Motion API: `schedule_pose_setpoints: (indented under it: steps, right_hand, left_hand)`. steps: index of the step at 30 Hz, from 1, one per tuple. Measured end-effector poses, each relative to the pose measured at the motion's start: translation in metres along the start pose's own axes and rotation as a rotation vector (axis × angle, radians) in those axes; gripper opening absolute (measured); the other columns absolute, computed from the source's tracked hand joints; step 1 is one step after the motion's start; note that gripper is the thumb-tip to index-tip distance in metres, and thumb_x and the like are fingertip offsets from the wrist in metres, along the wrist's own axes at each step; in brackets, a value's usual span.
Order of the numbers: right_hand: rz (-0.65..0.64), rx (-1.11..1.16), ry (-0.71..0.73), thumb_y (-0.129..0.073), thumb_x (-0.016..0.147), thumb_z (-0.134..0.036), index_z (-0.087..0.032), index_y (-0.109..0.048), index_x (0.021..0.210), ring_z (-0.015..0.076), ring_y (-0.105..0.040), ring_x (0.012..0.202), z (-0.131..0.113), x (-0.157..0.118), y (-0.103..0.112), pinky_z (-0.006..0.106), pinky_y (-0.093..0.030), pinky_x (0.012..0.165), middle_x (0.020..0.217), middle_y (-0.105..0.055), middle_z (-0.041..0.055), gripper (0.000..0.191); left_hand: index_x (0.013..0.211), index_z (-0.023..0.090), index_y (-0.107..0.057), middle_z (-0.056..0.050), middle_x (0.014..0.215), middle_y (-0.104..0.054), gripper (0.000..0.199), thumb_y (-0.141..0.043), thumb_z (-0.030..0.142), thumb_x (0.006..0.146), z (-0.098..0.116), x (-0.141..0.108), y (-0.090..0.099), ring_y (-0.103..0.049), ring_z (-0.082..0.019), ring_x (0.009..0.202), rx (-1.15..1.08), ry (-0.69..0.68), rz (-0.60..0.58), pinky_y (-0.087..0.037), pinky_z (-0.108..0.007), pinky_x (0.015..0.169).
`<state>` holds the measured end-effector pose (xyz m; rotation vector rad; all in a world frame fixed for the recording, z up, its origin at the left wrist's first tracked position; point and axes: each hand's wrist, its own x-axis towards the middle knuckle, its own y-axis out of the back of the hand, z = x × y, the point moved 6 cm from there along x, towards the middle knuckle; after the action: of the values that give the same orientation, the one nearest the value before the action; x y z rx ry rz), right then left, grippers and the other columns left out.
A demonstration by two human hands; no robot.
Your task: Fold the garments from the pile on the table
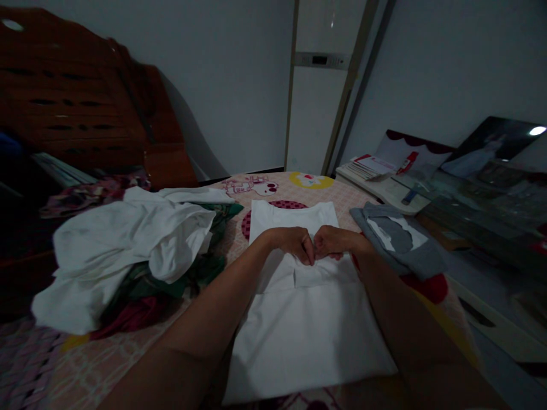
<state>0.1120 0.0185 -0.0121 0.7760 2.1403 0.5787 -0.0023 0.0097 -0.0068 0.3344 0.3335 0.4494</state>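
Note:
A white shirt [307, 336] lies in front of me on the patterned cloth, its sides folded in to a narrow strip and its neck end pointing away. My left hand [297, 244] and my right hand [332, 242] meet over its upper middle, knuckles close together. Both are closed, with fingers curled down on the white fabric, which puckers a little beneath them. The fingertips are partly hidden, but the shirt appears pinched in each hand.
On the left is a loose heap of white clothes [128, 239] over green and dark red ones. A folded grey garment [397, 236] lies at right. Beyond it stands a glass-topped cabinet [444, 199] with papers. A wooden headboard [77, 97] rises at left, a tall white unit [318, 114] behind.

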Motion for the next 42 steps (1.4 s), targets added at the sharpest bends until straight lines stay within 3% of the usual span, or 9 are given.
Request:
schedule_pose_setpoints:
  steps: [4,8,10,14,23,27,34,38,42]
  right_hand:
    - [0.159,0.011,0.038,-0.074,0.068,-0.027,-0.016,-0.062,0.067,0.0103,-0.051,0.042,-0.006,-0.005,0.017,0.02,-0.038,0.042,0.045,-0.055,-0.0034,0.016]
    - [0.561,-0.067,0.217,-0.075,0.072,-0.033,-0.014,-0.069,0.083,0.0179,-0.066,0.072,-0.008,-0.008,0.045,0.028,-0.052,0.067,0.077,-0.072,0.0062,0.022]
    - [0.665,-0.128,0.289,-0.073,0.077,-0.037,-0.015,-0.07,0.103,0.0241,-0.066,0.1,-0.003,-0.003,0.046,0.036,-0.051,0.09,0.108,-0.072,0.0121,0.034]
    - [0.6,-0.217,0.315,-0.065,0.087,-0.042,-0.022,-0.057,0.135,0.026,-0.043,0.138,0.02,0.019,0.028,0.043,-0.031,0.117,0.147,-0.051,0.0112,0.053]
    - [0.669,-0.408,0.357,-0.054,0.092,-0.054,-0.031,-0.046,0.145,0.0248,-0.032,0.145,0.05,0.039,0.023,0.047,-0.026,0.12,0.154,-0.041,0.0037,0.058]
    - [0.748,-0.394,0.375,-0.053,0.092,-0.054,-0.023,-0.048,0.145,0.0263,-0.034,0.144,0.054,0.036,0.028,0.046,-0.028,0.12,0.155,-0.04,0.0083,0.061]
    - [0.836,-0.381,0.197,-0.052,0.094,-0.048,-0.022,-0.051,0.143,0.0278,-0.037,0.143,0.075,0.04,0.037,0.048,-0.027,0.12,0.151,-0.045,0.0105,0.055]
    - [0.846,-0.415,0.184,-0.052,0.094,-0.046,-0.021,-0.049,0.144,0.0273,-0.035,0.144,0.075,0.041,0.035,0.046,-0.025,0.12,0.152,-0.043,0.011,0.056]
    - [0.828,-0.45,0.171,-0.051,0.095,-0.047,-0.023,-0.048,0.145,0.0268,-0.036,0.143,0.074,0.041,0.035,0.046,-0.026,0.119,0.152,-0.044,0.0102,0.056]
  left_hand:
    - [0.078,0.014,-0.077,-0.002,0.07,-0.072,0.018,-0.078,0.028,0.066,-0.003,-0.001,0.021,-0.063,-0.014,0.066,0.133,0.026,0.229,-0.046,-0.021,0.063]
    - [0.119,0.017,-0.067,-0.012,0.127,-0.065,0.064,-0.083,0.042,0.062,-0.003,-0.007,0.045,-0.06,-0.026,0.116,0.449,0.0,0.507,-0.044,-0.029,0.096]
    - [0.139,0.016,-0.051,-0.017,0.149,-0.046,0.088,-0.081,0.051,0.063,-0.013,-0.006,0.044,-0.044,-0.031,0.136,0.581,0.069,0.474,-0.033,-0.035,0.111]
    - [0.152,0.013,-0.029,-0.022,0.159,-0.024,0.104,-0.069,0.065,0.072,-0.036,-0.002,0.037,-0.02,-0.035,0.149,0.732,0.187,0.366,-0.016,-0.045,0.119]
    - [0.157,0.017,-0.015,-0.016,0.163,-0.013,0.102,-0.05,0.074,0.08,-0.052,-0.006,0.042,-0.012,-0.032,0.151,0.829,0.286,0.348,-0.008,-0.049,0.12]
    - [0.157,0.017,-0.016,-0.016,0.163,-0.015,0.096,-0.047,0.072,0.084,-0.055,-0.005,0.044,-0.014,-0.031,0.151,0.833,0.288,0.365,-0.01,-0.049,0.12]
    - [0.155,0.016,-0.022,-0.018,0.162,-0.017,0.084,-0.041,0.067,0.09,-0.058,-0.005,0.045,-0.017,-0.032,0.15,0.865,0.265,0.434,-0.013,-0.053,0.119]
    - [0.151,0.014,-0.033,-0.019,0.159,-0.028,0.078,-0.048,0.061,0.091,-0.054,-0.008,0.051,-0.027,-0.034,0.147,0.851,0.219,0.556,-0.02,-0.054,0.118]
    - [0.143,0.016,-0.046,-0.013,0.15,-0.046,0.061,-0.048,0.052,0.094,-0.045,-0.023,0.073,-0.043,-0.026,0.139,0.722,0.09,0.799,-0.032,-0.04,0.115]
